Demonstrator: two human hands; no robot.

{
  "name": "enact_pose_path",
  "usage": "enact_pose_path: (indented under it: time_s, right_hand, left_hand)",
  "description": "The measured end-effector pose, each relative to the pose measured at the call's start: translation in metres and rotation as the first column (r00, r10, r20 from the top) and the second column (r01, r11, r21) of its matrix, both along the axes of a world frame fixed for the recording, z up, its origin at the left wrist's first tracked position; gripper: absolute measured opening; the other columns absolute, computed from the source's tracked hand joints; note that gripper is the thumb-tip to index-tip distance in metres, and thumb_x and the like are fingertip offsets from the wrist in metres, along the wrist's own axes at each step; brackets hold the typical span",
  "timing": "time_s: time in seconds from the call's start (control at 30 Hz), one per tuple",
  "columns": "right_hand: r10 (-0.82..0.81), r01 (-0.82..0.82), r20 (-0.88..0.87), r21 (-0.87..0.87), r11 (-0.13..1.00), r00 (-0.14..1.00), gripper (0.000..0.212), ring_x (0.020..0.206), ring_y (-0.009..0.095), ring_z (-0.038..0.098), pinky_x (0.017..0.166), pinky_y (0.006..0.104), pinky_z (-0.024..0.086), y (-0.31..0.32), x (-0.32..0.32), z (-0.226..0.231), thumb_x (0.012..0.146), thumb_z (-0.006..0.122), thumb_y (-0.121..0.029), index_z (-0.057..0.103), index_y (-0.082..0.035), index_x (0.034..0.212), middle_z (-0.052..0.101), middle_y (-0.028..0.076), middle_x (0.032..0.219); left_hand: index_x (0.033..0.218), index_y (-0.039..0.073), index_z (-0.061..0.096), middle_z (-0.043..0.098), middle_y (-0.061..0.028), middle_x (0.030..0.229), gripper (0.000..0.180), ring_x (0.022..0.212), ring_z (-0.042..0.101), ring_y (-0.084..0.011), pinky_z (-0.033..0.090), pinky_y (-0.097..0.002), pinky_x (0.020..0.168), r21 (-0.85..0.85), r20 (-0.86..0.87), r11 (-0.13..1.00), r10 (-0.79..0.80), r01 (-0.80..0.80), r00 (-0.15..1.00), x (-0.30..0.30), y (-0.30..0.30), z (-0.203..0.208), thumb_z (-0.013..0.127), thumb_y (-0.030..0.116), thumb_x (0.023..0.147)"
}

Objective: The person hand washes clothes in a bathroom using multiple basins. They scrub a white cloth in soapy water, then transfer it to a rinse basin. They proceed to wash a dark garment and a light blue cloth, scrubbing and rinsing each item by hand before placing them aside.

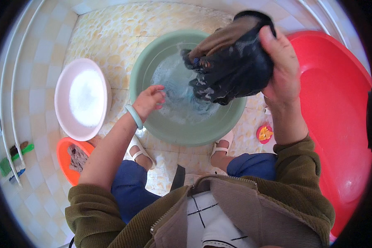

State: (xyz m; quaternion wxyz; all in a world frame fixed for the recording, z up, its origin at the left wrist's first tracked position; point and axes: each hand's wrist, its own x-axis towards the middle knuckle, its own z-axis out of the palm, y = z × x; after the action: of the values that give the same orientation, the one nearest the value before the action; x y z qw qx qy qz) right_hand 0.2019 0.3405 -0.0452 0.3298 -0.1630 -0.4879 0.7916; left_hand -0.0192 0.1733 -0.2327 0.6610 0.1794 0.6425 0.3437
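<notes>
My right hand (283, 66) is closed around a bunched, wet black garment (244, 66) with a brown patch of cloth and foamy streaks on it. It holds the garment up over the right side of a green basin (194, 134). Cloudy, bluish water with suds fills the basin, and something blue shows dimly beneath the cloth. Over the basin's left side hovers my left hand (151, 100), its fingers loosely bent and apart, with nothing seen in them. A pale bangle (134, 116) circles that wrist.
At left stands a pale pink basin (107, 99) of white suds. Below it, an orange basin (64, 159) holds a greyish-brown cloth (77, 158). A large red tub (335, 107) fills the right side. Brushes (16, 155) hang by wall pipes. A red-and-yellow item (264, 134) lies near my foot.
</notes>
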Motion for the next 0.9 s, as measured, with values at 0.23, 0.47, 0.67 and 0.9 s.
enact_pose_path:
  time_s: [0.23,0.47,0.67,0.9]
  right_hand:
    - [-0.151,0.055,-0.231,-0.376,0.925,0.961,0.029,0.089,0.017,0.063,0.082,0.0308,0.05,0.009,-0.033,0.015,0.094,0.053,-0.025,0.057,0.0,0.109,0.065,0.01,0.099]
    - [-0.262,0.266,0.359,0.039,0.963,0.896,0.023,0.087,0.024,0.063,0.082,0.0351,0.05,0.061,-0.012,-0.176,0.089,0.061,-0.021,0.058,0.0,0.097,0.065,0.012,0.094]
    - [-0.51,-0.63,0.833,0.517,0.579,0.214,0.049,0.106,0.039,0.054,0.091,0.0448,0.044,0.049,0.027,-0.303,0.084,0.063,-0.026,0.047,-0.007,0.126,0.051,0.023,0.121]
    - [-0.524,-0.594,0.771,0.623,0.509,0.361,0.065,0.132,0.038,0.03,0.108,0.0529,0.023,0.011,-0.013,-0.363,0.083,0.061,-0.041,0.04,-0.013,0.138,0.037,0.023,0.138]
  left_hand:
    - [0.136,0.002,0.04,0.047,-0.0099,0.136,0.057,0.122,0.044,-0.0224,0.035,-0.036,0.103,0.44,-0.277,0.811,-0.285,0.385,0.918,0.055,0.03,-0.012,0.06,0.024,0.088]
    - [0.123,-0.002,0.053,0.063,-0.0143,0.097,0.055,0.096,0.057,-0.0215,0.043,-0.0351,0.089,-0.075,-0.068,0.958,0.273,-0.277,0.96,-0.029,0.051,-0.081,0.065,0.029,0.079]
    - [0.142,0.006,0.027,0.035,-0.0249,0.139,0.078,0.128,0.037,-0.0391,0.032,-0.0437,0.104,0.121,-0.949,0.933,0.008,0.34,0.316,-0.013,0.067,-0.106,0.068,0.017,0.076]
    - [0.145,0.015,0.029,0.019,-0.0159,0.152,0.071,0.141,0.014,-0.0338,0.018,-0.0575,0.109,-0.3,-0.909,0.638,-0.417,0.709,-0.009,0.046,0.085,-0.145,0.06,0.038,0.085]
